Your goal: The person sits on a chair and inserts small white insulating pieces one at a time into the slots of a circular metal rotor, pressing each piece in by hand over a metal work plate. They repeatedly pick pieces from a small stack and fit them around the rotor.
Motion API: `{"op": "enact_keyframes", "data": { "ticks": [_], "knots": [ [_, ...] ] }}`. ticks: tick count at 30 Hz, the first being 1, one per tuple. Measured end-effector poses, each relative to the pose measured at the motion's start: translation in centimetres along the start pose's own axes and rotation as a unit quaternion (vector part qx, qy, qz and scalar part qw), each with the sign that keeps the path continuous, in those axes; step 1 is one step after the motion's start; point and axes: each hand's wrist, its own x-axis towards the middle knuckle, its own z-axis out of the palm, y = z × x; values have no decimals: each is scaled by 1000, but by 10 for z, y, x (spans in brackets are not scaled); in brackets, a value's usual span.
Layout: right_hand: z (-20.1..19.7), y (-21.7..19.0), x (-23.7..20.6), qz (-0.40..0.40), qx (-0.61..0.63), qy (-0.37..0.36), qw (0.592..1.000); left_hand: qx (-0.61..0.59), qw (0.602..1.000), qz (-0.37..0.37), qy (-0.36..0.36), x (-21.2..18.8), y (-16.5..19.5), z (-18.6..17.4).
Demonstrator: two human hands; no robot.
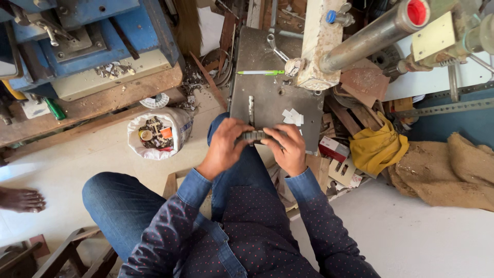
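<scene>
Both hands' grip (pixel 225 146) (pixel 290 149) pinches a ridged dark bar (pixel 253 136).

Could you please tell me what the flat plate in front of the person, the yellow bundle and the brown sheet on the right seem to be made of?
Flat plate: probably steel, dull grey, scuffed, with drilled holes.
Yellow bundle: cloth, soft crumpled folds.
Brown sheet: likely jute sacking, coarse weave with frayed edges.

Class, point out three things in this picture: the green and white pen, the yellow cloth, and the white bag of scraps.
Pen (pixel 261 72), head view, mid-barrel.
Yellow cloth (pixel 377 145), head view, centre fold.
White bag (pixel 180 123), head view, right rim.
</scene>
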Motion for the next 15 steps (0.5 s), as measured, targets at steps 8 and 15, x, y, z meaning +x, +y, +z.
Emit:
{"op": "enact_keyframes", "data": {
  "ticks": [8, 15],
  "knots": [
    [-4, -6, 29, 33, 22, -9, 999, -36, 998, -31, -34, 28, -9, -3],
    [-2, 1, 31, 60, 42, -1, 997, -69, 993, -92, -23, 31, -14, 7]
  ]
}}
